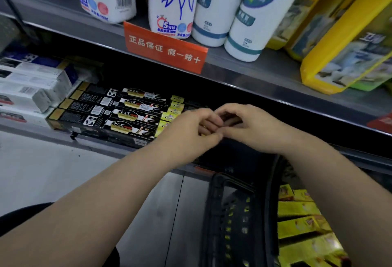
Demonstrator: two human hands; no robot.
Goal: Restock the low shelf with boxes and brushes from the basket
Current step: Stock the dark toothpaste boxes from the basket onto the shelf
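Note:
Black boxes with gold ends [101,114] lie in rows on the low shelf [101,142]. Small yellow-ended boxes [176,105] sit to their right. My left hand [191,133] and my right hand [252,131] meet at the shelf's front edge, just right of those boxes. Their curled fingers touch each other. Whatever lies between them is hidden. The black basket [233,213] stands below my hands and holds several yellow boxes [301,224]. I see no brush.
White boxes [31,94] are stacked at the left end of the low shelf. The shelf above carries white bottles [214,7], an orange sign [165,48] and yellow packs [343,39]. Its front edge overhangs the low shelf. Grey floor [53,171] lies at the left.

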